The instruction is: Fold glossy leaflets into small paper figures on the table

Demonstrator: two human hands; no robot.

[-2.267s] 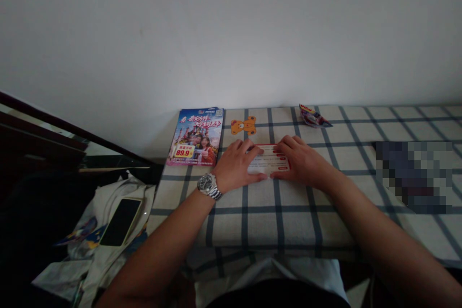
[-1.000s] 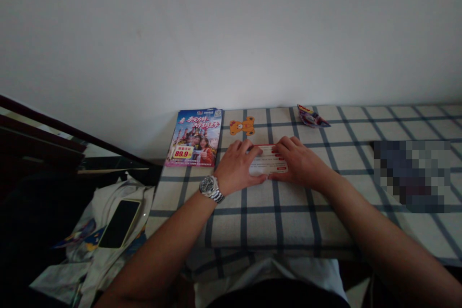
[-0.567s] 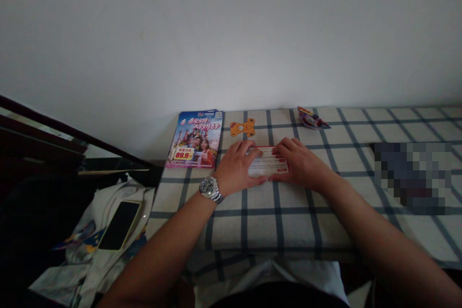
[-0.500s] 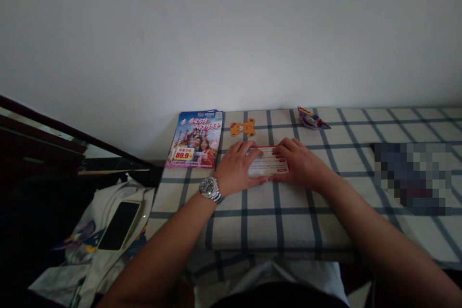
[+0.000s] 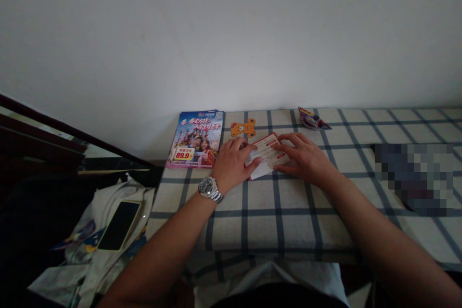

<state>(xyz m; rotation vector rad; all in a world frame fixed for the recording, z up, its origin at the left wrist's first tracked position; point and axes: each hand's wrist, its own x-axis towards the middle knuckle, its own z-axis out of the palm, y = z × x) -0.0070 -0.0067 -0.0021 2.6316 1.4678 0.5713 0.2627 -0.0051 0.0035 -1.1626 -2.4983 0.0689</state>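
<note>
A folded paper leaflet [image 5: 269, 156], white with red edges and red printed labels, lies slantwise on the checked cloth between my hands. My left hand [image 5: 234, 161], with a metal watch on its wrist, holds the left side, its thumb resting on the paper. At the right side, my right hand [image 5: 303, 156] has its thumb and fingers on the leaflet's edge. Just beyond the paper is a flat orange teddy bear figure [image 5: 243, 128]. To the left lies a stack of colourful flyers [image 5: 197, 139] marked 89.9.
Near the wall sits a folded paper piece [image 5: 313, 119]. A dark, pixelated object [image 5: 404, 173] lies at the right on the checked tablecloth [image 5: 263, 231]. Below the table's left edge, a phone [image 5: 120, 225] rests on crumpled white material. A dark rail [image 5: 72, 127] slants behind it.
The leaflet has turned from level to slanted, its right end tilting away from me. My right hand's fingers have spread somewhat, and my left thumb has moved onto the paper.
</note>
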